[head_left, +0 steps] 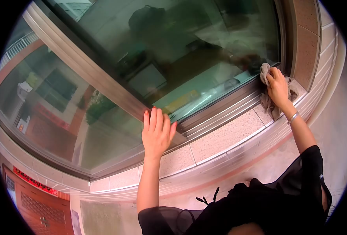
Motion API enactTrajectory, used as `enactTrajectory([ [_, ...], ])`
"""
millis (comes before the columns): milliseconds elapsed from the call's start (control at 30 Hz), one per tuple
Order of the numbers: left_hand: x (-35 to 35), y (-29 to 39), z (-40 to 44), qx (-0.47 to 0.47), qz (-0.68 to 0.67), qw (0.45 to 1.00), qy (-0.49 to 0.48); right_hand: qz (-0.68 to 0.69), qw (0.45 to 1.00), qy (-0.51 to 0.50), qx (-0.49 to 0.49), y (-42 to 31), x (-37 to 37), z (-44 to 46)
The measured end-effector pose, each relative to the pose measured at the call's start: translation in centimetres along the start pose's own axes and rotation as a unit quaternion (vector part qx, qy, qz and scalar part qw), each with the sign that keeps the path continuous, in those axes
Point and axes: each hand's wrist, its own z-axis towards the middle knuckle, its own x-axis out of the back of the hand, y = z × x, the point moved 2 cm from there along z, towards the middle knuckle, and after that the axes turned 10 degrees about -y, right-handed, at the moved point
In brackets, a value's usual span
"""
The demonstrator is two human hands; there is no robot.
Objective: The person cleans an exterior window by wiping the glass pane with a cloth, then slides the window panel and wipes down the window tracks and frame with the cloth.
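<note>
My right grip [278,89] clutches a crumpled grey-brown cloth [265,73], partly hidden; left grip [156,133] open against brown metal window frame [99,76]; red paper banner [34,181] illegible.

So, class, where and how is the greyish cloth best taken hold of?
The cloth is probably best pinched at its bunched upper fold, from the person's side, as the right hand does: it is gathered there, the window glass stands beyond, and the lower end droops loosely over the tiled sill.
</note>
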Motion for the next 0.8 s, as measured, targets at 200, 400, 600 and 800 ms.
enactTrajectory([
  [200,-1.0,-1.2,0.2,-0.044,0.025,0.998,0.025,0.064,0.995,-0.006,0.081,-7.4,0.1,-0.5],
  [400,-1.5,-1.9,-1.6,0.007,0.078,0.997,0.014,0.103,0.986,0.002,0.128,-12.0,-1.0,-0.5],
  [600,-1.8,-4.1,-4.9,0.037,0.089,0.995,0.004,0.17,0.963,-0.022,0.21,-18.7,-1.7,-0.5],
  [800,-2.5,-7.4,-8.5,0.049,0.058,0.997,0.024,0.179,0.943,-0.015,0.279,-25.7,-3.9,-0.7],
])
